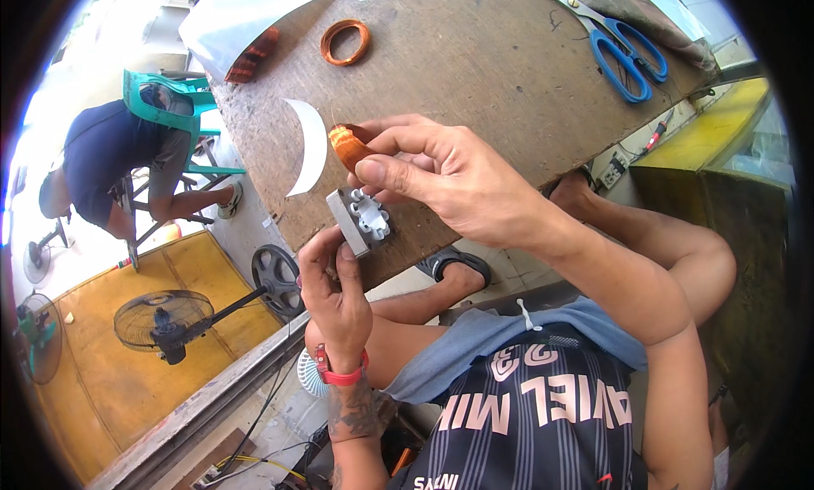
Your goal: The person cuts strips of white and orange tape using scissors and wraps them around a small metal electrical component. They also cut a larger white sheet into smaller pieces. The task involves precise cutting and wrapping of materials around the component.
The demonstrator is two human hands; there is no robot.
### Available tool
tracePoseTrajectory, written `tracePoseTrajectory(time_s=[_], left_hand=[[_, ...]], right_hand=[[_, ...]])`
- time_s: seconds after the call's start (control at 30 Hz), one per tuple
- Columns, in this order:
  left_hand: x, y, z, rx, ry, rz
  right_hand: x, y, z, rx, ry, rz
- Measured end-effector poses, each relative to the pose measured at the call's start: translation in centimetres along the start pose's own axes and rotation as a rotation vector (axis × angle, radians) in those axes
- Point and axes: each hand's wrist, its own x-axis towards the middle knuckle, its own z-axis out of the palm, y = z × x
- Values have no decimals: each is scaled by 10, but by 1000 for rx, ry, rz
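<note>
My left hand (337,299) grips a small grey motor stator (370,219) at the near edge of the wooden table. Its square outer frame is tilted, and the slots inside look lined with white material. Just above the stator, the thumb and fingers of my right hand (458,180) pinch a coil of copper wire (347,147). Part of that coil is hidden behind my fingers. Whether coil and stator touch, I cannot tell. Beyond my hands lies a curved strip of white paper (309,147) on the table.
On the wooden table (475,75) rest a copper wire ring (345,42), another copper coil (253,55) beside a clear plastic sheet, and blue-handled scissors (627,62). A person (106,147) bends by a green plastic chair (161,110) at left. A black fan (165,320) stands nearer.
</note>
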Motion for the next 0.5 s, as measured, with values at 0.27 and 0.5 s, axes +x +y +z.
tracePoseTrajectory(time_s=[0.27,0.5], left_hand=[[-2,-2,1,-39,15,4],[-4,-4,-1,-65,11,-17]], right_hand=[[2,3,0,30,-16,0],[0,3,1,-12,-11,9]])
